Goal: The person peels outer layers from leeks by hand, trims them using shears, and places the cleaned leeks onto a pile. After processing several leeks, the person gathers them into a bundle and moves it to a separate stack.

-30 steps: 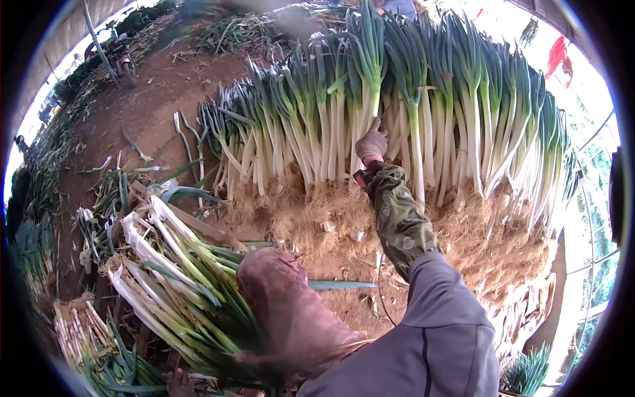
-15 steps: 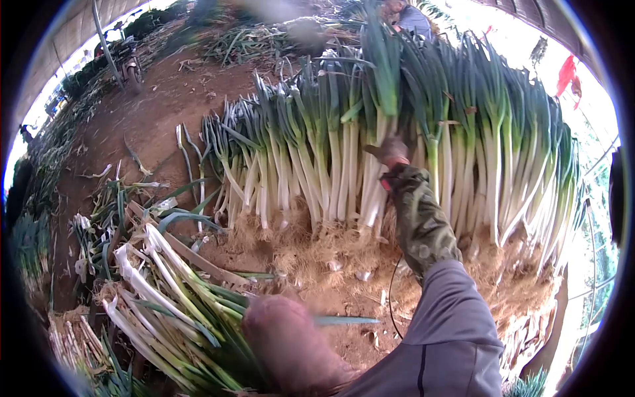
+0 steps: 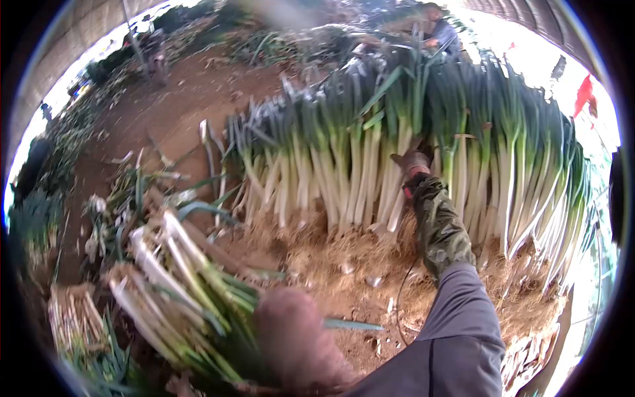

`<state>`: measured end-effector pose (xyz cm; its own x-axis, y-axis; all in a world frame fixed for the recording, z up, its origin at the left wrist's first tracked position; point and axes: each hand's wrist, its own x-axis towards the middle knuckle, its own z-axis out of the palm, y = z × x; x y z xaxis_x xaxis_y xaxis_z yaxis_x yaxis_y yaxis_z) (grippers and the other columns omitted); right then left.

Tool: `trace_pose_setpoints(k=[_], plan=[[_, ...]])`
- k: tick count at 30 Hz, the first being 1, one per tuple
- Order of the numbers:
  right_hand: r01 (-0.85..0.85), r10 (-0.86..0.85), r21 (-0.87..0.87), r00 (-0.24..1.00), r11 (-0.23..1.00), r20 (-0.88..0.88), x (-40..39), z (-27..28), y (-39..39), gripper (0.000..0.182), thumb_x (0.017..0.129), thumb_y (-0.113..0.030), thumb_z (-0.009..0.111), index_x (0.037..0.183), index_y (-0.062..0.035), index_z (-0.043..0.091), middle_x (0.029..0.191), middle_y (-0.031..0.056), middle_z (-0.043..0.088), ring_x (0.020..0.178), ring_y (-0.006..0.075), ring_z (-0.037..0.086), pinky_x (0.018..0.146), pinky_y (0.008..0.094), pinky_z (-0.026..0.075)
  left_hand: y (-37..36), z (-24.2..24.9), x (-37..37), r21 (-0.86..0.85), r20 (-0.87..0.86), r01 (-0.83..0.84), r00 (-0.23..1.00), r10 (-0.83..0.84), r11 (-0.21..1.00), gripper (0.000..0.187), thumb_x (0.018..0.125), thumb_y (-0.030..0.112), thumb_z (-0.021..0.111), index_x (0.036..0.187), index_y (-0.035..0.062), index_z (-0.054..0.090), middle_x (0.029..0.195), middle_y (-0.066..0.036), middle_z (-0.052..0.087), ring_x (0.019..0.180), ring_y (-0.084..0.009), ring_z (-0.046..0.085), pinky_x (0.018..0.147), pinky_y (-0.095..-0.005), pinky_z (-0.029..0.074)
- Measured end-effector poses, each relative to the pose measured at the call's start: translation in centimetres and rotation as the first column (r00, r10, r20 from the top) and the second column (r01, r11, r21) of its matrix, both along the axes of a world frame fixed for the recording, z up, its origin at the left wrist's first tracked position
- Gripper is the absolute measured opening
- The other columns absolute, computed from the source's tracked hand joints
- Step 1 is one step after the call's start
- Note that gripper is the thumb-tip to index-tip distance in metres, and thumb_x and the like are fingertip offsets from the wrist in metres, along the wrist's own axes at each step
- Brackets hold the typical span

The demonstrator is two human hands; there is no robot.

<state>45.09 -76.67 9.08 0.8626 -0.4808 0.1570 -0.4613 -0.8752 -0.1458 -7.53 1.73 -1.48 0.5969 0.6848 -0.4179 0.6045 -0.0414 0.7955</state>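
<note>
Leeks (image 3: 360, 175) stand upright in a long curved row, white stalks and roots toward me, green tops away. Among the stalks near the middle is my right hand (image 3: 414, 163), its thumb across the white shafts and its other fingers partly hidden; it grips leeks there. A camouflage cuff and a grey sleeve cover that arm. At bottom centre, my left hand (image 3: 294, 334) is a blurred, rounded shape beside a loose pile of leeks (image 3: 178, 284); its fingers cannot be made out.
A person (image 3: 442, 33) is behind the row at the top. Bundled leeks (image 3: 74, 317) stand at lower left. Leaf scraps lie on the brown soil (image 3: 178, 96). A red cloth (image 3: 583, 94) hangs at right, and a thin dark cord runs near my right sleeve.
The whole view has shifted, so the row appears farther right and slightly lower. The tall leek tops above my right hand now sit lower, level with their neighbours. My right hand remains among the stalks.
</note>
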Motion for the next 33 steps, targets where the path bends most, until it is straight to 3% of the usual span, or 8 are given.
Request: trace_pose_setpoints(k=[5, 6, 8, 13, 17, 25, 30, 33], plan=[[-0.184, 0.299, -0.538, 0.945, 0.822, 0.135, -3.5, -3.9, 2.0, 0.092, 0.084, -0.080, 0.054, 0.118, 0.0049, 0.065, 0.101, 0.0243, 0.071, 0.110, 0.0372, 0.065, 0.103, 0.0468, 0.046, 0.9, -1.1, -7.0, 0.106, 0.122, 0.135, 0.982, -0.147, 0.985, 0.073, 0.086, 0.023, 0.069, 0.150, 0.0036, 0.040, 0.149, -0.019, 0.047, 0.140, -0.0347, 0.036, 0.117, -0.0434, 0.028], [-0.214, 0.131, -0.493, 0.972, 0.843, -0.196, -3.8, -3.2, 3.5, 0.086, 0.086, -0.078, 0.052, 0.116, 0.0013, 0.065, 0.112, 0.0221, 0.070, 0.112, 0.0339, 0.065, 0.096, 0.0456, 0.050, 0.9, -1.3, -8.6, 0.121, 0.127, 0.138, 0.980, -0.153, 0.983, 0.074, 0.086, 0.023, 0.069, 0.151, 0.0035, 0.040, 0.149, -0.019, 0.047, 0.141, -0.0350, 0.036, 0.117, -0.0434, 0.027], [-0.265, 0.400, -0.470, 0.891, 0.842, 0.214, -7.5, -3.3, 6.6, 0.077, 0.091, -0.067, 0.057, 0.124, 0.0029, 0.063, 0.123, 0.0225, 0.067, 0.111, 0.0333, 0.066, 0.090, 0.0409, 0.055, 1.4, -2.4, -10.0, 0.163, 0.122, 0.144, 0.979, -0.164, 0.976, 0.076, 0.085, 0.022, 0.070, 0.152, 0.0033, 0.039, 0.150, -0.019, 0.047, 0.143, -0.0355, 0.035, 0.118, -0.0435, 0.026], [-0.645, 0.570, 0.645, 0.733, 0.410, 0.371, -14.9, 0.4, 21.0, 0.033, 0.097, -0.025, 0.067, 0.120, -0.0006, 0.068, 0.100, 0.0109, 0.074, 0.082, 0.0158, 0.073, 0.069, 0.0252, 0.056, 0.4, -0.3, -8.6, 0.088, 0.169, 0.024, 0.985, -0.039, 0.996, 0.039, 0.087, 0.006, 0.060, 0.124, -0.0032, 0.062, 0.098, -0.011, 0.069, 0.076, -0.0220, 0.063, 0.069, -0.0360, 0.049], [-0.546, 0.769, 0.836, 0.509, -0.060, 0.388, -29.0, 8.7, 38.5, 0.024, 0.099, -0.020, 0.064, 0.113, -0.0002, 0.067, 0.100, 0.0092, 0.073, 0.074, 0.0163, 0.069, 0.067, 0.0268, 0.057, 3.6, 2.4, -9.6, 0.108, -0.102, 0.102, 0.991, -0.091, 0.989, 0.017, 0.088, 0.008, 0.062, 0.100, -0.0022, 0.068, 0.076, -0.005, 0.065, 0.066, -0.0155, 0.058, 0.062, -0.0319, 0.046], [-0.238, 0.997, 0.969, -0.004, -0.071, 0.072, -46.7, -1.6, 61.4, 0.027, 0.095, -0.021, 0.067, 0.112, 0.0007, 0.067, 0.092, 0.0114, 0.071, 0.083, 0.0152, 0.067, 0.075, 0.0311, 0.054, 11.0, 9.0, -9.9, 0.117, 0.363, -0.071, 0.931, 0.023, 0.991, 0.017, 0.082, 0.017, 0.075, 0.084, 0.0019, 0.068, 0.074, -0.005, 0.067, 0.066, -0.0153, 0.059, 0.064, -0.0331, 0.047], [-0.685, 0.992, 0.718, 0.098, 0.123, -0.077, -49.8, -6.6, 66.2, 0.033, 0.087, -0.024, 0.067, 0.101, 0.0060, 0.065, 0.089, 0.0236, 0.069, 0.089, 0.0337, 0.068, 0.081, 0.0414, 0.053, 9.6, 12.9, -11.1, 0.967, 0.172, -0.249, 0.807, 0.565, 0.061, 0.023, 0.085, 0.016, 0.072, 0.104, 0.0065, 0.064, 0.093, -0.011, 0.066, 0.085, -0.0295, 0.065, 0.077, -0.0412, 0.050], [-0.759, 0.982, 0.624, 0.161, 0.186, -0.098, -49.9, -6.5, 66.1, 0.036, 0.086, -0.026, 0.068, 0.103, 0.0054, 0.066, 0.096, 0.0282, 0.070, 0.098, 0.0443, 0.067, 0.087, 0.0469, 0.052, 4.4, 7.7, -11.2, 0.758, -0.011, -0.004, 1.000, 0.019, 0.652, 0.017, 0.092, 0.022, 0.063, 0.105, 0.0114, 0.070, 0.099, -0.013, 0.071, 0.091, -0.0337, 0.070, 0.076, -0.0465, 0.056]])
